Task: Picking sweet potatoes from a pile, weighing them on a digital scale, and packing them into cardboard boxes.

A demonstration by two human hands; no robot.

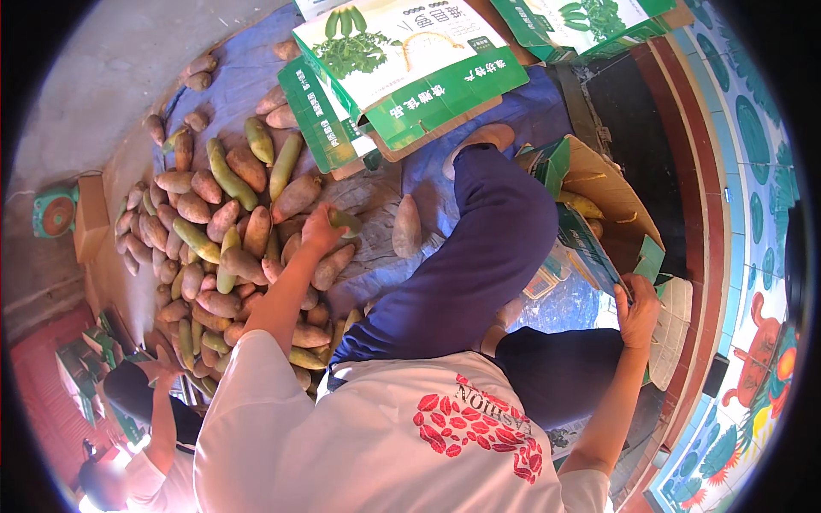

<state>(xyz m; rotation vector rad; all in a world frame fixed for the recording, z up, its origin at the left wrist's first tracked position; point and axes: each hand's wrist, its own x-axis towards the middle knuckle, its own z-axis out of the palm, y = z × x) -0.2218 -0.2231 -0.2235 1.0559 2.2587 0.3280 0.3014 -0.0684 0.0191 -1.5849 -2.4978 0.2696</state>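
My left hand point(321, 231) is closed around a green radish point(346, 222) at the right edge of a big pile. Reddish sweet potatoes point(192, 208) and long green radishes point(229, 177) make up this pile. A single sweet potato point(407, 227) lies apart on the sheet, to the right of that hand. On my other side, my right hand point(637, 309) grips the edge of a box flap point(590, 242). The flap belongs to an open cardboard box point(611, 184), where a yellowish-green radish point(581, 204) shows inside. My right fingertips are partly hidden behind the flap.
Green-and-white printed cartons point(410, 68) lie ahead of me, with another carton point(590, 26) farther right. A blue sheet point(539, 107) covers the floor. Another person point(154, 462) works at the lower left. A green fan point(55, 212) stands far left; a painted tiled wall point(753, 171) rises right.
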